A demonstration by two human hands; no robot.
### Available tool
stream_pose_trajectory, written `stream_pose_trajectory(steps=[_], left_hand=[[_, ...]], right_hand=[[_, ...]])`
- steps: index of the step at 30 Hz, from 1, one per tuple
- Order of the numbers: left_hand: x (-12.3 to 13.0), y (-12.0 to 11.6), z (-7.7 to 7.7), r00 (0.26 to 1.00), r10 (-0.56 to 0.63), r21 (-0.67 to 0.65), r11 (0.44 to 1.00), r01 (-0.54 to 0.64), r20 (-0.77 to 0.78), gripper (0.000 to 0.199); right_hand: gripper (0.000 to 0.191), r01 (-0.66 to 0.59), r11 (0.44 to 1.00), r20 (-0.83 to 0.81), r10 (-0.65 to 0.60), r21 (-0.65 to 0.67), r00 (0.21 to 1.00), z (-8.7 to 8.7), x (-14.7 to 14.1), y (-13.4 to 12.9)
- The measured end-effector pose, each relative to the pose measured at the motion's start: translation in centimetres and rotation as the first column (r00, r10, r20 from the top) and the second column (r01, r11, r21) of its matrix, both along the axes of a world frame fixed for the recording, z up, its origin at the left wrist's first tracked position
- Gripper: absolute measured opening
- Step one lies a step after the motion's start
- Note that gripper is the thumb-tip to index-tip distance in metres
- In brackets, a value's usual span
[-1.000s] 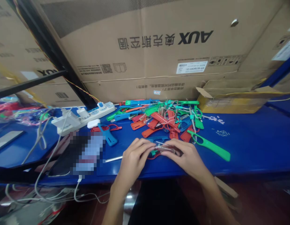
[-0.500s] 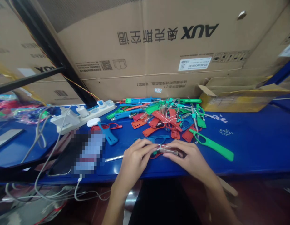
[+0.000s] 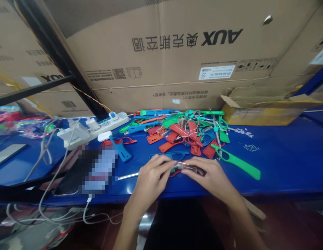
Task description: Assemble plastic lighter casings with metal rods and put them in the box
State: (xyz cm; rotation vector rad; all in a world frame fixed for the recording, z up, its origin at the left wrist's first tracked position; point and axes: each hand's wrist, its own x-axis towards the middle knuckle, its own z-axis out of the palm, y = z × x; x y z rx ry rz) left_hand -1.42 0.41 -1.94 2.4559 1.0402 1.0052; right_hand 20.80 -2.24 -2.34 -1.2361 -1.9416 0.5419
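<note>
Our left hand (image 3: 152, 173) and right hand (image 3: 209, 171) pinch a clear part (image 3: 184, 166); a casing pile (image 3: 181, 130) lies at its twelve o'clock, a green casing (image 3: 241, 164) at three.

The blue table (image 3: 286, 156) carries a heap of coloured plastic casings (image 3: 180, 133); a white power strip (image 3: 105, 124); an open carton (image 3: 257, 116).

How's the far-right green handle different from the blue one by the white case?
The blue handle has a slot in its wide end; the green handle's wide end looks plain. The green handle is nearer the right hand, the blue handle nearer the left hand. Both widen at one end.
</note>
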Motion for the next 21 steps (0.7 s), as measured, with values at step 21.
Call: stream_pose_trajectory(steps=[21], left_hand=[[-0.05, 0.01, -0.28, 0.999, -0.009, -0.08, 0.997, 0.013, 0.05, 0.022]], right_hand=[[0.017, -0.103, 0.991, 0.055, 0.099, 0.088, 0.994, 0.03, -0.18, -0.09]])
